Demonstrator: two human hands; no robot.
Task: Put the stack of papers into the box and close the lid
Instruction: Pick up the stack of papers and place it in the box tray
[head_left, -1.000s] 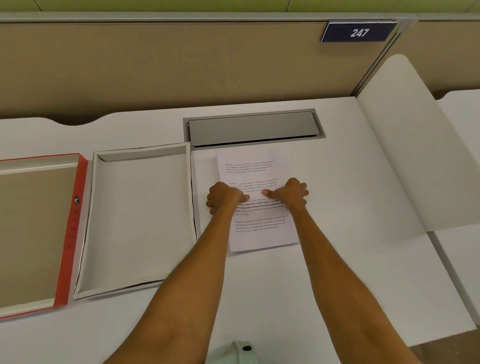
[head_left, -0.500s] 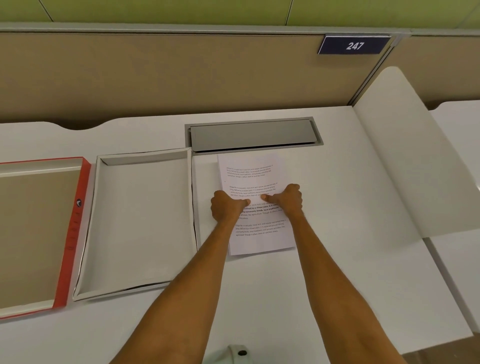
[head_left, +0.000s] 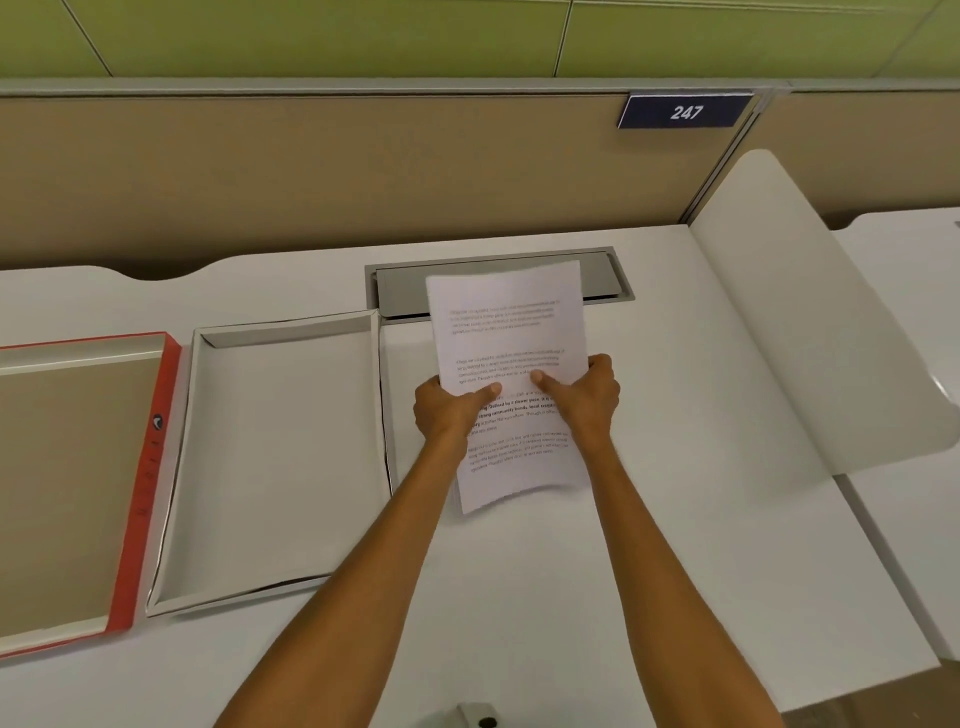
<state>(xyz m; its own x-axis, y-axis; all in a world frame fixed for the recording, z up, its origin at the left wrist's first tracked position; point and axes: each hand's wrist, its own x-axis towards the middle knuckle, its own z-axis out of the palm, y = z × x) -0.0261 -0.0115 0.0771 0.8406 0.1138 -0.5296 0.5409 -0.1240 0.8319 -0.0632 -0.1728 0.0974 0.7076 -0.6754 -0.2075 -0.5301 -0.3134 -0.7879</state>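
The stack of papers, white with printed text, is held off the desk at the centre, its far end over the grey cable tray. My left hand grips its left edge, thumb on top. My right hand grips the right edge the same way. The open white box lies empty just left of the papers. Its red-edged lid lies upturned at the far left, beside the box.
A grey cable tray flap is set into the white desk behind the papers. A beige partition with a "247" sign backs the desk. A curved white divider panel stands on the right.
Both hands closed on the side edges of the stack, which lay flat on the desk, and lifted it; the sheets now bow slightly in the air.
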